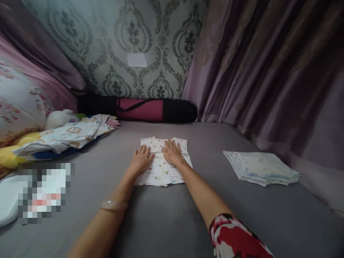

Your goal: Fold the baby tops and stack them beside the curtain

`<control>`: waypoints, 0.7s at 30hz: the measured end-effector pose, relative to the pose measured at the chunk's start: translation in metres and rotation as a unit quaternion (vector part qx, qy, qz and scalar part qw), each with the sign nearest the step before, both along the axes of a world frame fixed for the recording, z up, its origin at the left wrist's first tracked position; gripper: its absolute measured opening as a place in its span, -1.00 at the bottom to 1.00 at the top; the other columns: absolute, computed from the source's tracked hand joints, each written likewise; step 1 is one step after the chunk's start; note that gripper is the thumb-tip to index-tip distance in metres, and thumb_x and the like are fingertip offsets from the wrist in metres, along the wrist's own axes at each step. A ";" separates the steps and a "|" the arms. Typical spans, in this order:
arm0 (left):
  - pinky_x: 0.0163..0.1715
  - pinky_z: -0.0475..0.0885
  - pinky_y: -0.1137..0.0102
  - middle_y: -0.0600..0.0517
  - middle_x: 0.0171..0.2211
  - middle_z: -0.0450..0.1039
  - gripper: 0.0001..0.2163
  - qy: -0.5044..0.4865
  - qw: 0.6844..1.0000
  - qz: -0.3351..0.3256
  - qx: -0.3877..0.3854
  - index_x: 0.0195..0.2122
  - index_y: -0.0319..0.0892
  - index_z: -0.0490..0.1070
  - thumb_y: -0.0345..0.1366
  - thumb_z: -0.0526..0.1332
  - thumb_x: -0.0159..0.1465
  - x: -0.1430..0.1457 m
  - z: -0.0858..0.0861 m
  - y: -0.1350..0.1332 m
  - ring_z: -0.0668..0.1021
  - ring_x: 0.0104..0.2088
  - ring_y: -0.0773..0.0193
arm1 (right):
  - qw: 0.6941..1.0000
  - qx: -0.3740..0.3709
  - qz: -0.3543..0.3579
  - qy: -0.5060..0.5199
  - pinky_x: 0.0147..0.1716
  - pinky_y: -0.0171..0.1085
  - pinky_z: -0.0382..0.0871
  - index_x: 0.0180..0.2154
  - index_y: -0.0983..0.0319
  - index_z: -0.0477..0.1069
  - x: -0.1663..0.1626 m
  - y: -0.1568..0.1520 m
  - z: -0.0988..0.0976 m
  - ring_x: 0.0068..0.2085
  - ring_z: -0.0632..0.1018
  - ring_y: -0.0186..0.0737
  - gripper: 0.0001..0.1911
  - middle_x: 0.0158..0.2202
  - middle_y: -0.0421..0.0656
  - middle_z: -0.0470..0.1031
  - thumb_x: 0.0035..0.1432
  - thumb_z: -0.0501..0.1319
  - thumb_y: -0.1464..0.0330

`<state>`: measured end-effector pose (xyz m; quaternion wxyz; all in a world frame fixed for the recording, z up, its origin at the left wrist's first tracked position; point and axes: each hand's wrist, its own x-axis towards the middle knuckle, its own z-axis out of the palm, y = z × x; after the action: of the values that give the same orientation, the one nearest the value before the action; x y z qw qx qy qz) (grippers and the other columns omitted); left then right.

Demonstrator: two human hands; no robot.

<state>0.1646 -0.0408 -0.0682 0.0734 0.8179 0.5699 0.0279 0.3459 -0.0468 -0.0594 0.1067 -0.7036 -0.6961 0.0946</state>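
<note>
A small white printed baby garment (161, 172) lies spread flat on the grey bed surface (166, 215) straight ahead. My left hand (141, 158) rests flat on its left half, fingers stretched out. My right hand (172, 152) lies flat on its upper middle, fingers spread, close beside the left hand. Neither hand grips anything. A pale bangle (113, 205) sits on my left wrist, and a red flowered sleeve (236, 238) covers my right upper arm.
A neat stack of folded white cloths (262, 167) lies to the right near the purple curtain (282, 71). A heap of unfolded printed clothes (70, 135) and soft toys (57, 118) lies at the left. A pink and black rolled mat (139, 109) runs along the patterned wall.
</note>
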 end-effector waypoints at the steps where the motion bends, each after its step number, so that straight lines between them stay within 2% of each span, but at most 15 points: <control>1: 0.26 -0.01 0.04 -0.24 0.37 -0.12 -0.44 -0.002 1.000 0.000 0.001 0.33 -0.30 0.02 -0.06 -0.20 0.40 0.000 -0.001 0.001 -0.02 0.36 -0.03 | 1.000 0.007 0.000 -0.002 0.29 0.05 -0.31 0.34 0.29 0.00 0.000 -0.001 -0.003 0.37 -0.07 0.02 -0.36 0.39 -0.03 -0.08 0.36 -0.24 0.12; 7: 0.26 0.00 0.02 -0.23 0.36 -0.05 -0.44 -0.017 1.000 -0.002 0.020 0.31 -0.30 0.05 -0.06 -0.16 0.40 -0.003 -0.004 0.001 0.04 0.35 -0.03 | 1.000 0.011 -0.002 -0.003 0.29 0.05 -0.32 0.34 0.28 0.00 -0.002 0.000 -0.006 0.38 -0.08 -0.01 -0.35 0.39 -0.03 -0.08 0.35 -0.25 0.11; 13: 0.28 -0.03 0.01 -0.21 0.33 0.05 -0.47 -0.035 0.997 -0.014 0.073 0.28 -0.31 0.13 -0.11 -0.17 0.41 -0.011 -0.001 -0.003 0.07 0.34 -0.01 | 0.997 -0.059 0.015 0.051 0.30 -0.01 -0.34 0.36 0.25 -0.08 0.015 0.006 0.008 0.39 -0.18 -0.10 -0.34 0.42 -0.05 -0.22 0.35 -0.30 0.08; 16: 0.29 -0.06 0.00 -0.18 0.33 0.06 -0.49 -0.044 0.995 -0.027 0.080 0.29 -0.29 0.12 -0.15 -0.18 0.41 -0.014 0.003 -0.003 0.06 0.35 0.04 | 0.999 -0.015 -0.025 0.024 0.31 -0.05 -0.35 0.35 0.35 -0.07 0.032 0.008 0.009 0.39 -0.16 -0.10 -0.31 0.41 0.03 -0.20 0.36 -0.30 0.10; 21: 0.26 -0.06 -0.07 -0.18 0.35 -0.01 -0.50 -0.037 0.999 -0.027 0.015 0.29 -0.23 0.12 -0.12 -0.16 0.41 -0.017 0.003 -0.001 0.08 0.34 -0.01 | 0.995 -0.008 -0.086 -0.045 0.30 -0.09 -0.25 0.32 0.51 -0.06 0.051 0.008 -0.009 0.38 -0.07 -0.02 -0.27 0.38 0.12 -0.10 0.34 -0.25 0.11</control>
<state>0.1479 -0.0416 -0.0655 0.0831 0.8324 0.5441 0.0650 0.3967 -0.0392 -0.0684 0.0768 -0.7654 -0.6362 0.0589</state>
